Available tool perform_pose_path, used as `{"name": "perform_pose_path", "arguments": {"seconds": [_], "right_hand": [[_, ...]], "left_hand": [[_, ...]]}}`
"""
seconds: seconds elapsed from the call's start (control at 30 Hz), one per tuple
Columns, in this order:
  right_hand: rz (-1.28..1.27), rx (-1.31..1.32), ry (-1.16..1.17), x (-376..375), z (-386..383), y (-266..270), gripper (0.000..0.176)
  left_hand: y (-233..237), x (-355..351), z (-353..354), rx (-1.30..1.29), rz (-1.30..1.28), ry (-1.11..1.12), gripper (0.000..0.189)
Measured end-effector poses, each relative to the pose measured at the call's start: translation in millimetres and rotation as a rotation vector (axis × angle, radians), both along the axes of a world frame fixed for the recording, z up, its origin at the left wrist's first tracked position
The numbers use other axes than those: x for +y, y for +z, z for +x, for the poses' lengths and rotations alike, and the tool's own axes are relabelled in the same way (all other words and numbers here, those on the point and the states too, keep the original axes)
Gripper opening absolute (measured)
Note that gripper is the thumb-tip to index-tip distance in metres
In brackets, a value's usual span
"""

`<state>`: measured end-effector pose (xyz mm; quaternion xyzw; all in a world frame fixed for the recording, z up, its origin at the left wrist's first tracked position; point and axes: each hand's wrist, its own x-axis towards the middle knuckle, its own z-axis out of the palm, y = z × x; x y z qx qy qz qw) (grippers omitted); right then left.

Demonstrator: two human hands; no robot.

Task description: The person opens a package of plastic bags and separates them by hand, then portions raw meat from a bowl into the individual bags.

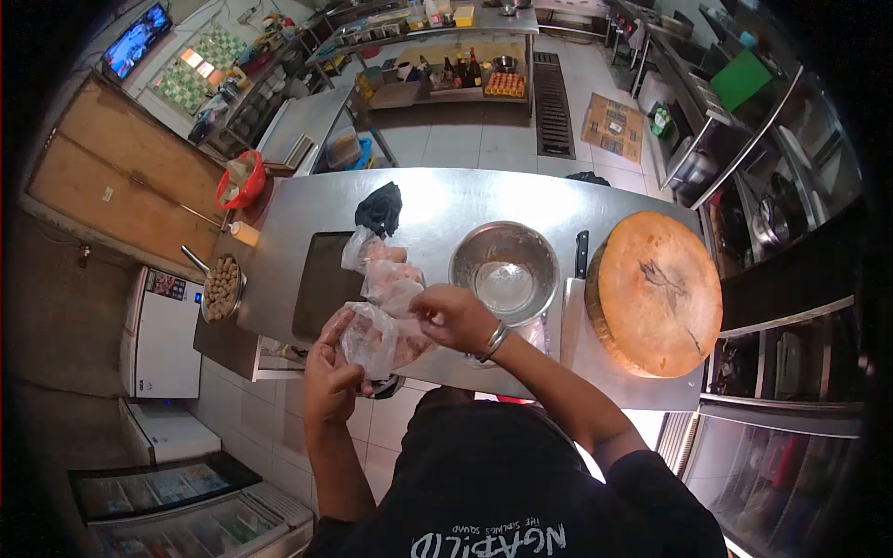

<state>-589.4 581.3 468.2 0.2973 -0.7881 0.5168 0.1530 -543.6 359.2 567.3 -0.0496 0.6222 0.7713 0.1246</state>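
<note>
My left hand (333, 372) is closed round the side of a clear plastic bag (372, 342), held up at the near edge of the steel table. Beside it, my right hand (454, 319) has its fingers bent together over the table edge; what sits in the fingertips is too small to make out. Just beyond lie several tied clear bags (389, 279) of pinkish food that looks like raw meat. A wide steel bowl (504, 237) with whitish residue stands to the right of them. A dark flat tray (321, 288) lies left of the bags.
At the right, a round wooden chopping block (659, 293) stands by a black-handled knife (582, 253). A black plastic bag (379, 208) sits farther back. Leftward are a strainer of small round balls (223, 286), a squeeze bottle (244, 232) and a red basket (244, 189).
</note>
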Motion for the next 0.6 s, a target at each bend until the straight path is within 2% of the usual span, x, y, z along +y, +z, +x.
{"name": "perform_pose_path", "arguments": {"seconds": [0.07, 0.13, 0.17, 0.23, 0.27, 0.33, 0.4, 0.47, 0.6], "right_hand": [[-0.194, -0.232, -0.064, 16, 2, 3, 0.019], [-0.26, -0.217, -0.168, 37, -6, -6, 0.021], [-0.204, -0.199, -0.297, 49, -7, -9, 0.02], [-0.296, -0.336, -0.368, 71, -10, -19, 0.02], [-0.336, -0.317, -0.394, 79, -12, -29, 0.02], [-0.305, -0.367, -0.399, 94, -11, -33, 0.018], [-0.272, -0.419, -0.406, 104, -9, -39, 0.017], [-0.283, -0.483, -0.47, 110, -8, -49, 0.015], [-0.311, -0.492, -0.479, 118, -5, -53, 0.016]], "left_hand": [[-8, -11, 1, 0.012, -0.014, 0.034, 0.084], [-24, -32, -2, 0.035, -0.072, 0.051, 0.083], [-31, -39, -3, 0.031, -0.07, 0.06, 0.083], [-40, -49, -5, -0.001, -0.093, 0.117, 0.082], [-52, -53, -7, -0.003, -0.089, 0.133, 0.082], [-86, -60, -17, -0.045, -0.214, 0.221, 0.075], [-137, -73, -31, -0.059, -0.218, 0.261, 0.072], [-147, -77, -40, -0.115, -0.266, 0.268, 0.065], [-120, -86, -54, -0.114, -0.219, 0.236, 0.065]]}}
